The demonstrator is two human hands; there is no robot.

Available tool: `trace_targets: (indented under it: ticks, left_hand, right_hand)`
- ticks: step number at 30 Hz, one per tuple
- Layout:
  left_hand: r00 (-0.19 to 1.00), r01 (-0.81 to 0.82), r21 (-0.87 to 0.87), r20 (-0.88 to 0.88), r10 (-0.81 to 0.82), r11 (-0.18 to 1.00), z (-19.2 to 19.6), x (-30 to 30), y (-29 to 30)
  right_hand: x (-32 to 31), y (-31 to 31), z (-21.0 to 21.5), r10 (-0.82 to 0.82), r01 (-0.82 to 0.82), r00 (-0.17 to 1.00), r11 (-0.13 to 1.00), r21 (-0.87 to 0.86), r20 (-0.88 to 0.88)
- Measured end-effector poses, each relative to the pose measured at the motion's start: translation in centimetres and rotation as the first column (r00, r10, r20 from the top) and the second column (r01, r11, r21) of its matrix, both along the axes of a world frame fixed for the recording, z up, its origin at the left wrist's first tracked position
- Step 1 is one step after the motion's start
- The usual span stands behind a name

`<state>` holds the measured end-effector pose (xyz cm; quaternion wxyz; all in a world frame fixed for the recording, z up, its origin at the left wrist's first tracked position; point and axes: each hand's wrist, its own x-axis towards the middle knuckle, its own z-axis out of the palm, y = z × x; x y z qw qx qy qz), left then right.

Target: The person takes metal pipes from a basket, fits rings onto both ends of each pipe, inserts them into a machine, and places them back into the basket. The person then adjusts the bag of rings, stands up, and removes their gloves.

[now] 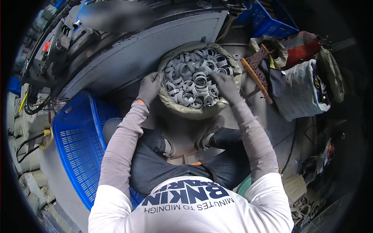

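Observation:
A wide sack with a rolled-down greenish rim stands on the floor before me, filled with many grey metal-looking rings. My left hand, in a grey glove, is at the sack's left rim. Its fingers are bent together, and what they hold, if anything, is hidden. Over the right side of the rings reaches my right hand, also gloved in grey. Its fingertips point down among the rings and are dark and blurred, so their grip does not show.
A large blue plastic basket stands at my left. Behind the sack runs a grey metal cabinet side. On the right are a wooden-framed stool, a filled white sack and, farther back, a blue crate.

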<state>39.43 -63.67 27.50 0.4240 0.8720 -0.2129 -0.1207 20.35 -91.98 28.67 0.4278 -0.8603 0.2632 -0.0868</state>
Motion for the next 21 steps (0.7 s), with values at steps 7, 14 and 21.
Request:
trace_targets:
  ticks: [7, 14, 21]
  left_hand:
    - [0.653, 0.368, 0.429, 0.513, -0.558, 0.825, 8.6, -5.1, 8.9]
    - [0.517, 0.635, 0.526, 0.255, -0.817, 0.566, 8.2, -5.5, 16.0]
    - [0.454, 0.810, 0.414, 0.006, -0.891, 0.416, 7.1, 0.9, 9.1]
  right_hand:
    - [-9.8, 5.9, 10.2, 0.138, -0.151, 0.987, 0.972, -0.181, -0.086]
    - [-3.2, 10.3, 5.9, 0.468, -0.460, 0.881, 0.818, -0.345, -0.065]
    - [-1.5, 3.4, 1.6, 0.388, -0.408, 0.859, 0.913, 0.010, -0.335]
